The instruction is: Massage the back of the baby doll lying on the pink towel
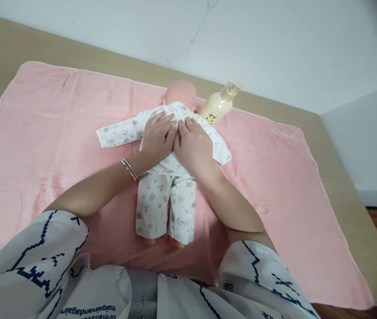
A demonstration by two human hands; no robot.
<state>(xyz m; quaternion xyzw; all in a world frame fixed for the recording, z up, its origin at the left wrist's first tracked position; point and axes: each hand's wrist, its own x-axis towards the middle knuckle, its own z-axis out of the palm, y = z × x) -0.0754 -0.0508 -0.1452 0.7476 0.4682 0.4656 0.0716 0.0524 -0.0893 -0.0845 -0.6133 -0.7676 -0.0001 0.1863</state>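
Note:
A baby doll (180, 91) lies with the back of its head toward me, dressed in a white patterned top (166, 166) and matching trousers (153, 204). Flat on the left side of the doll's upper back rests my left hand (158, 135), a bracelet (129, 169) at its wrist. Beside it my right hand (193, 144) lies on the right side of the back. Both hands have their fingers stretched out, with the thumbs close together, and neither grips anything. The doll's sleeves spread out to both sides.
Under the doll a pink blanket (261, 186) covers much of the wooden table (338, 190). A cream pump bottle (218, 104) with a cow picture lies or leans just right of the doll's head. Behind the table stands a white wall (125, 31) with a crack.

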